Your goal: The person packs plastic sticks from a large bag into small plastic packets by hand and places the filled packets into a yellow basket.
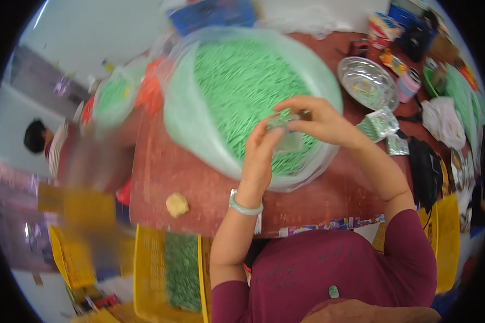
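Clearly, from my end, a red table fills mid-frame. On it I see a big plastic bag of green sticks, upper centre, and a metal bowl, upper right. Over the bag, the left hand and right hand pinch a small, blurred clear packet near the frame's centre.

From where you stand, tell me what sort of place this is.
Probably a small workshop: a large translucent plastic bag of thin green sticks sits open on a reddish-brown table, and a yellow plastic crate holds dark green pieces.
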Tool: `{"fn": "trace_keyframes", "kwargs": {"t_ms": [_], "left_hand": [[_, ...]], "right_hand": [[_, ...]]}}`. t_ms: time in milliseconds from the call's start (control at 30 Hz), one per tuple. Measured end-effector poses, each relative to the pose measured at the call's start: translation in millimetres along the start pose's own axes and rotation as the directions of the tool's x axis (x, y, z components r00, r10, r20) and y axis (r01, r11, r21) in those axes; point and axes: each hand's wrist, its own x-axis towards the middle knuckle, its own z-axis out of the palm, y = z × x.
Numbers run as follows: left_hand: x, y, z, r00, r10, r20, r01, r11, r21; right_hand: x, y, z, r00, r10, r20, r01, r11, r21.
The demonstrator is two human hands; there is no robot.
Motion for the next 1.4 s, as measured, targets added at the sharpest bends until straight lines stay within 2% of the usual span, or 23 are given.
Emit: {"fn": "trace_keyframes", "kwargs": {"t_ms": [33,67,133,200,267,333,400,433,467,533,600,667,800,867,900,967,1033,1100,1200,1233,1300,1367,1400], "left_hand": [[-9,11,-7,0.997,0.005,-0.076,-0.005,1.0,-0.004],[-19,22,-20,1.0,0.006,-0.018,-0.001,0.961,0.276],[-57,49,-49,0.998,-0.016,-0.055,0.044,0.836,0.547],[-102,84,-78,0.974,0.203,0.096,-0.185,0.484,0.855],[-153,121,-126,0.841,0.535,0.085,-0.223,0.198,0.954],[-200,161,-166,0.671,0.699,-0.248,0.023,0.315,0.949],[-237,181,-241,0.496,0.729,-0.472,0.182,0.445,0.877],[-261,179,-300,0.491,0.686,-0.537,0.285,0.456,0.843],[-282,165,-364,0.479,0.641,-0.6,0.386,0.46,0.8],[-313,110,-475,0.45,0.531,-0.718,0.523,0.494,0.694],[-312,51,-535,0.229,0.5,-0.835,0.731,0.478,0.486],[-311,-12,-606,0.185,0.529,-0.828,0.689,0.532,0.493],[-269,-51,-629,0.142,0.574,-0.806,0.664,0.549,0.508],[-257,-80,-665,0.124,0.512,-0.85,0.577,0.66,0.482],[-240,-73,-643,0.092,0.105,-0.99,-0.104,0.99,0.095],[-224,-79,-636,0.247,0.044,-0.968,-0.091,0.996,0.022],[-220,-80,-636,0.325,0.181,-0.928,0.172,0.954,0.246],[-228,-71,-641,0.375,0.349,-0.859,0.415,0.766,0.492],[-244,-41,-638,0.414,0.517,-0.749,0.544,0.52,0.659],[-244,-28,-632,0.397,0.562,-0.726,0.561,0.477,0.676],[-245,5,-611,0.292,0.637,-0.714,0.594,0.464,0.657],[-243,39,-585,0.088,0.723,-0.685,0.637,0.488,0.597],[-244,51,-578,0.086,0.732,-0.676,0.635,0.482,0.603]], "right_hand": [[0,-12,6,0.999,0.004,0.045,-0.005,1.0,0.007],[0,-24,13,0.995,0.008,0.097,-0.011,1.0,0.028],[3,-38,40,0.977,-0.079,0.198,0.057,0.992,0.111],[7,-56,60,0.951,-0.156,0.268,0.14,0.987,0.078],[16,-55,73,0.928,-0.218,0.303,0.226,0.974,0.009],[23,-42,75,0.962,-0.151,0.229,0.167,0.985,-0.051],[28,-19,76,0.973,-0.085,0.216,0.096,0.994,-0.044],[27,-8,76,0.983,-0.016,0.185,0.023,0.999,-0.037],[26,1,74,0.979,-0.014,0.205,0.022,0.999,-0.036],[22,15,67,0.966,0.165,0.2,-0.168,0.986,-0.002],[20,22,65,0.958,0.24,0.155,-0.238,0.971,-0.03],[14,30,62,0.945,0.313,0.096,-0.308,0.949,-0.061],[11,33,61,0.926,0.371,-0.069,-0.377,0.913,-0.154],[0,37,56,0.903,0.402,-0.149,-0.427,0.879,-0.212],[1,27,61,0.906,0.395,-0.153,-0.422,0.87,-0.255],[-1,24,65,0.901,0.381,-0.208,-0.427,0.866,-0.259],[-6,28,54,0.909,0.343,-0.238,-0.406,0.859,-0.313],[-7,33,46,0.899,0.289,-0.329,-0.39,0.871,-0.3],[-15,48,27,0.937,0.217,-0.273,-0.326,0.822,-0.466],[-16,49,25,0.935,0.216,-0.281,-0.328,0.825,-0.461],[-16,50,21,0.989,0.145,0.021,-0.097,0.755,-0.649],[-18,60,16,0.988,0.15,0.034,-0.09,0.744,-0.663],[-20,67,14,0.986,0.159,0.049,-0.084,0.73,-0.678]]}}
